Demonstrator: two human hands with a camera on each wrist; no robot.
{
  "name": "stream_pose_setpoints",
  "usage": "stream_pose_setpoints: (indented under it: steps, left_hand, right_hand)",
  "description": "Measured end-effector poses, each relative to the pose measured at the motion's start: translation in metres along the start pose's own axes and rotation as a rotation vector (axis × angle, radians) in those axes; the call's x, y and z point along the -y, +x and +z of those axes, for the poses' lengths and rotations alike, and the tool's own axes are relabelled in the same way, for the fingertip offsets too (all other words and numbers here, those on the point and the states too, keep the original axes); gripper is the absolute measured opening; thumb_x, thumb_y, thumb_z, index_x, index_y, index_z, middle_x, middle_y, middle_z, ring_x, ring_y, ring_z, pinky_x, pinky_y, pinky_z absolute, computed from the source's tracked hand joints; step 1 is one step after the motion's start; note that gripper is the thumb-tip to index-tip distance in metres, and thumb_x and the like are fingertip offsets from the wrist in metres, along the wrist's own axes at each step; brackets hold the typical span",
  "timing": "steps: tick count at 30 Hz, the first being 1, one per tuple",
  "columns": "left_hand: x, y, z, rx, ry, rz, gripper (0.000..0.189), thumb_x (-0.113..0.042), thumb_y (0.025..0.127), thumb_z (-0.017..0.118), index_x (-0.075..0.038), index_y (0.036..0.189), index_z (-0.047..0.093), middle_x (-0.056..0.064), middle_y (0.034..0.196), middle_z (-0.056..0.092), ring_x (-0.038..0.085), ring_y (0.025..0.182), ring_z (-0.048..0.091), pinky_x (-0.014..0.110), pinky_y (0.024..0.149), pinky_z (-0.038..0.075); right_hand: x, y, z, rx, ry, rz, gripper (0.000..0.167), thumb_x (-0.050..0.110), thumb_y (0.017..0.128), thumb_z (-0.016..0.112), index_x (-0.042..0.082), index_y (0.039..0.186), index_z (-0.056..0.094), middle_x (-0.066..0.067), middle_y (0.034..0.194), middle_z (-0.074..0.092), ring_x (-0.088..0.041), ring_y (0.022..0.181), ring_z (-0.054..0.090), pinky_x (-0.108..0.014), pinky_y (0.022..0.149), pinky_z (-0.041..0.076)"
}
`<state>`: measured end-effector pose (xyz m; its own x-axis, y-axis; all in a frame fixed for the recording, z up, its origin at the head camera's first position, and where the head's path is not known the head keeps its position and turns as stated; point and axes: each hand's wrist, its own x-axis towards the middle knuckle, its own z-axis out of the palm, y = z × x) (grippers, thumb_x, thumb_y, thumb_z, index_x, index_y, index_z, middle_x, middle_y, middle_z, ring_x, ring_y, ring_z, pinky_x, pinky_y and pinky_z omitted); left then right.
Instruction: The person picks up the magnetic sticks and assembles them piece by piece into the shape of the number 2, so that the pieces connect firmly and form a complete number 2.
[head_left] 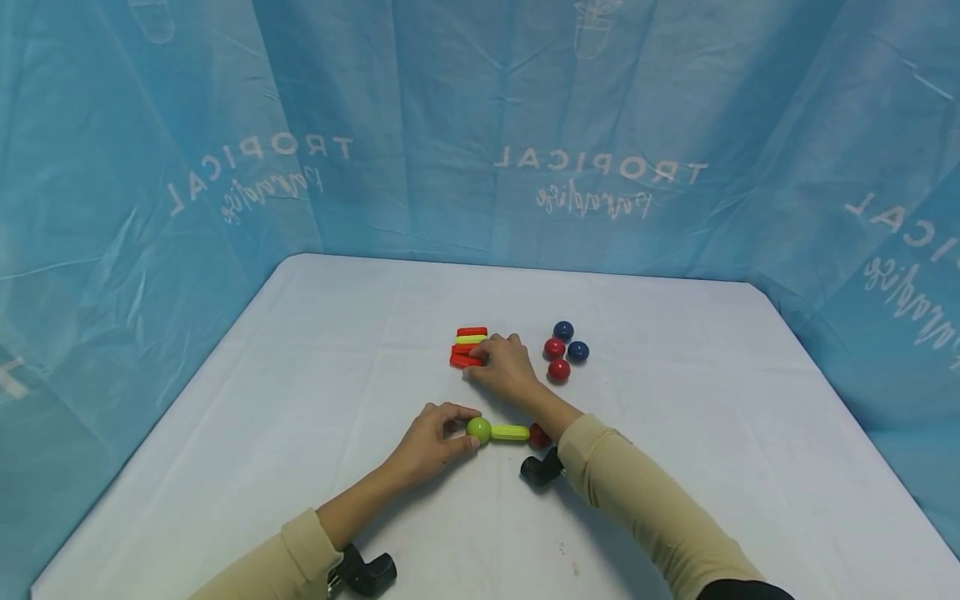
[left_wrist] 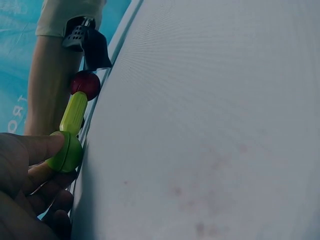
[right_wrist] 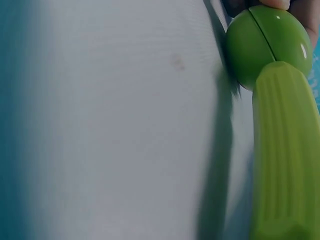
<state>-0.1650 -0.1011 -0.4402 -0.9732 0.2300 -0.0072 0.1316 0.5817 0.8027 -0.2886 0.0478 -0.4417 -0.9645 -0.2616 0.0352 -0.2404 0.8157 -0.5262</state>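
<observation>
My left hand [head_left: 429, 442] pinches a green ball [head_left: 479, 430] between thumb and fingers. A ribbed yellow-green rod [head_left: 510, 433] joins that ball to a dark red ball [head_left: 539, 435], partly hidden by the right forearm in the head view. The left wrist view shows the thumb on the green ball [left_wrist: 69, 152]; the ball and rod [right_wrist: 282, 150] fill the right side of the right wrist view. Farther forward, my right hand [head_left: 508, 368] has its thumb and fingertips around the nearest red rod [head_left: 466, 361] in a small row, their right ends hidden behind the fingers.
Beyond the nearest rod lie other red rods [head_left: 472, 332] and a yellow-green rod [head_left: 471, 340]. To their right sit two blue balls [head_left: 578, 352] and two red balls [head_left: 558, 370]. The white table [head_left: 337, 333] is bordered by blue printed sheeting [head_left: 450, 125].
</observation>
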Motion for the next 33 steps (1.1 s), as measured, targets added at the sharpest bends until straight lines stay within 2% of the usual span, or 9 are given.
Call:
stream_pose_setpoints:
  steps: [10,16,23,28,33]
  left_hand:
    - [0.0,-0.001,-0.001,-0.008,-0.017,0.014,0.032,-0.015,0.079,0.073,-0.017,0.11,0.068,-0.003,0.098,0.062,0.014,0.093,0.047,0.027,0.078,0.037]
    - [0.0,-0.002,-0.001,0.002,-0.013,0.022,0.032,-0.015,0.079,0.072,-0.016,0.111,0.068,-0.002,0.1,0.063,0.015,0.093,0.047,0.028,0.078,0.037]
    - [0.001,-0.002,-0.001,-0.003,-0.006,0.04,0.032,-0.016,0.08,0.072,-0.015,0.111,0.068,-0.001,0.101,0.064,0.015,0.093,0.047,0.027,0.078,0.037]
    - [0.001,-0.002,0.0,0.0,-0.007,0.019,0.031,-0.016,0.08,0.072,-0.016,0.111,0.068,-0.002,0.102,0.063,0.014,0.094,0.046,0.028,0.08,0.038]
    - [0.0,-0.003,0.001,-0.01,-0.013,0.009,0.031,-0.016,0.08,0.072,-0.017,0.111,0.068,-0.002,0.101,0.062,0.014,0.093,0.046,0.029,0.08,0.038]
  right_hand:
    - [0.001,0.001,0.001,-0.025,-0.056,-0.03,0.029,0.032,0.078,0.075,0.018,0.103,0.072,0.001,0.097,0.063,-0.018,0.094,0.047,-0.033,0.081,0.041]
    - [-0.006,-0.01,-0.011,-0.046,-0.068,-0.037,0.027,0.03,0.078,0.075,0.02,0.103,0.072,0.004,0.094,0.062,-0.016,0.095,0.047,-0.032,0.079,0.042]
    - [-0.027,-0.044,-0.042,-0.112,-0.051,-0.058,0.024,0.027,0.079,0.075,0.02,0.101,0.072,0.004,0.09,0.064,-0.016,0.091,0.046,-0.029,0.074,0.038]
    - [-0.05,-0.078,-0.064,-0.152,0.009,-0.012,0.027,0.026,0.077,0.077,0.016,0.102,0.072,0.001,0.089,0.062,-0.018,0.092,0.045,-0.028,0.07,0.04]
    - [-0.071,-0.112,-0.076,-0.147,0.039,0.049,0.026,0.025,0.077,0.077,0.015,0.1,0.073,0.001,0.092,0.064,-0.018,0.094,0.047,-0.027,0.071,0.042]
